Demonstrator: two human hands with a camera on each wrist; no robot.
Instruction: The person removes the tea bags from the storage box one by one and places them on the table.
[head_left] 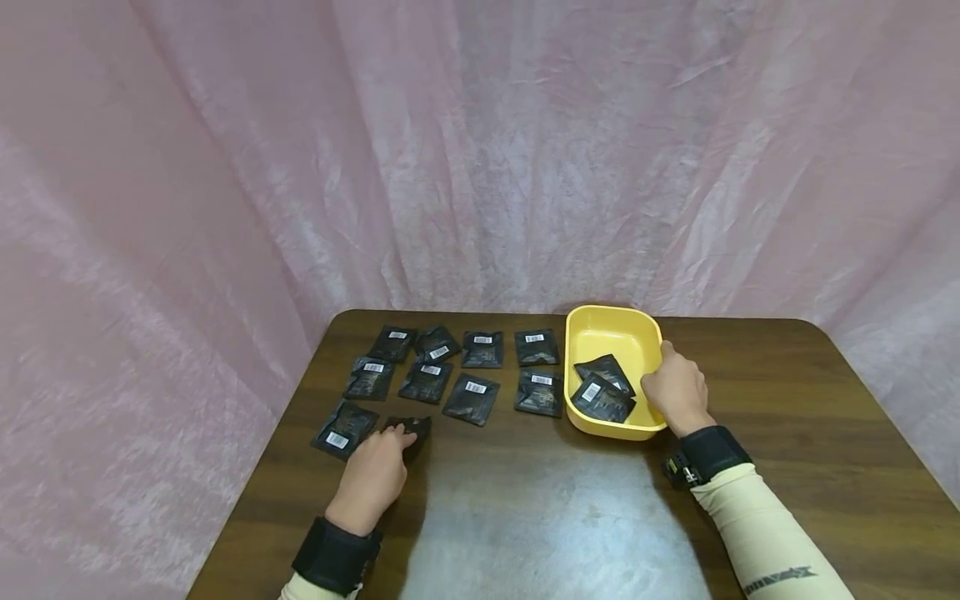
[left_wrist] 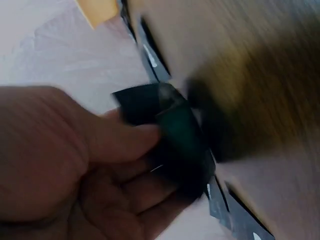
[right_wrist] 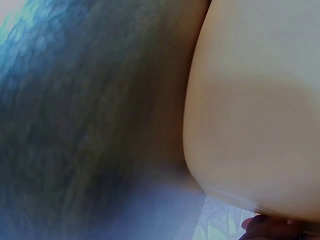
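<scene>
My left hand [head_left: 372, 477] pinches a small black packet [head_left: 409, 430] at the near left of the table. In the left wrist view the packet [left_wrist: 180, 135] is blurred and bends between thumb and fingers. A yellow plastic tub [head_left: 613, 321] stands right of the middle, with two black packets [head_left: 603, 398] inside, one overlapping the other. My right hand [head_left: 677, 390] grips the tub's right side at the rim. In the right wrist view the tub's wall [right_wrist: 250, 115] fills the right half, and only some fingers [right_wrist: 272, 229] show at the bottom.
Several more black packets with white labels lie in rough rows left of the tub, among them a packet [head_left: 345, 428] beside my left hand and a packet [head_left: 539, 392] close to the tub. The brown wooden table [head_left: 810, 417] ends at a pink curtain [head_left: 510, 167].
</scene>
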